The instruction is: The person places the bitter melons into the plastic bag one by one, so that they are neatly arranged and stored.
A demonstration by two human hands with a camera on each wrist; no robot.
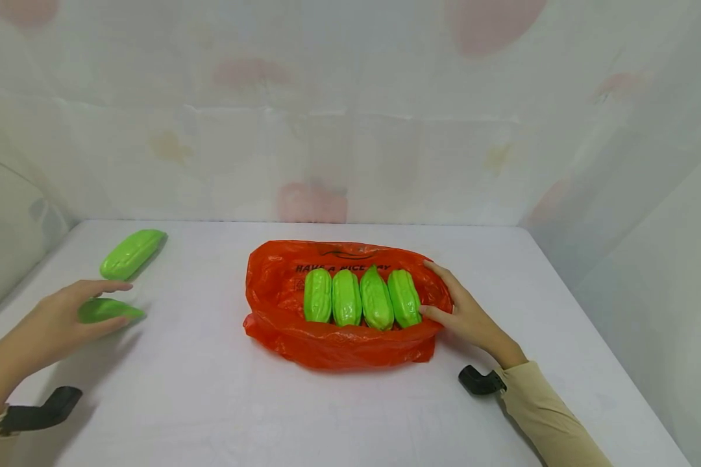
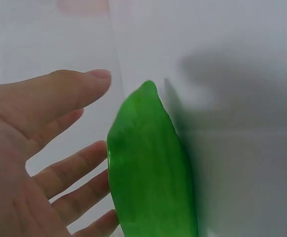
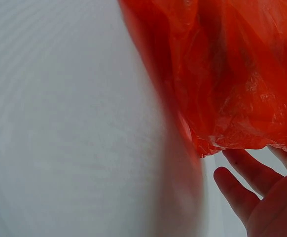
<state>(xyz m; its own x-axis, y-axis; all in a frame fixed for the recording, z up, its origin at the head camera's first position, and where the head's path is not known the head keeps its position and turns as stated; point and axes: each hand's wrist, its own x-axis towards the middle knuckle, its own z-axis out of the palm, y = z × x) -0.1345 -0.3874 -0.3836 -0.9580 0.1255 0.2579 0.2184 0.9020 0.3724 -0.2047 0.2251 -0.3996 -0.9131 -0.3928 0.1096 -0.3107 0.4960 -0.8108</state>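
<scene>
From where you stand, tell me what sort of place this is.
Probably a makeshift tabletop recording booth: a white-covered table, pale patterned sheeting behind and beside it, and a black device at the wrist of a person working there.

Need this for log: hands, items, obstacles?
Left hand at elongated green vegetable. Right hand touching red plastic bag; four similar vegetables inside. No obstruction visible.

White table (image 1: 327,415) before you, red plastic bag (image 1: 339,347) resting near its middle, green pod (image 1: 132,254) at your far left, second green pod (image 1: 106,310) just nearer you.
</scene>
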